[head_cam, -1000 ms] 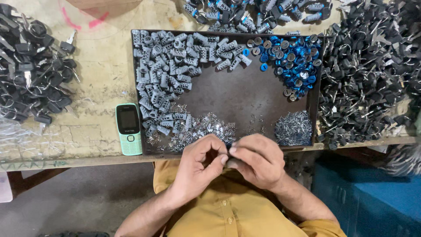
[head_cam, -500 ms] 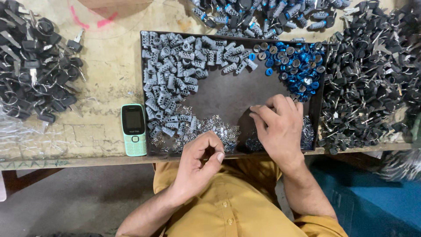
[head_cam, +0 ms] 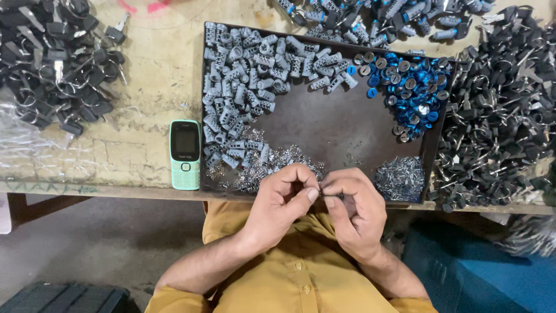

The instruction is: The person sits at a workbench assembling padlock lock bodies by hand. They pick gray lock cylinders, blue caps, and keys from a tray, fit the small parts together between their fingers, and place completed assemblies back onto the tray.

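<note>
My left hand (head_cam: 284, 200) and my right hand (head_cam: 354, 206) meet at the near edge of a dark tray (head_cam: 339, 124), fingertips pinched together on a small metal part that is mostly hidden. Grey cylinder pieces (head_cam: 246, 87) fill the tray's left and far side. Blue round caps (head_cam: 414, 87) lie at its far right. Small silver springs (head_cam: 272, 162) sit just beyond my left hand, and a pile of thin metal pins (head_cam: 399, 177) lies beside my right hand.
A mint-green phone (head_cam: 185, 153) lies left of the tray. Black-headed keys are heaped at the far left (head_cam: 55, 64) and at the right (head_cam: 504, 104). More grey and blue parts (head_cam: 376, 17) lie beyond the tray. A blue bin (head_cam: 492, 272) stands below right.
My right hand reached out to the pins on the tray's right side, then came back to meet my left hand at the near edge.
</note>
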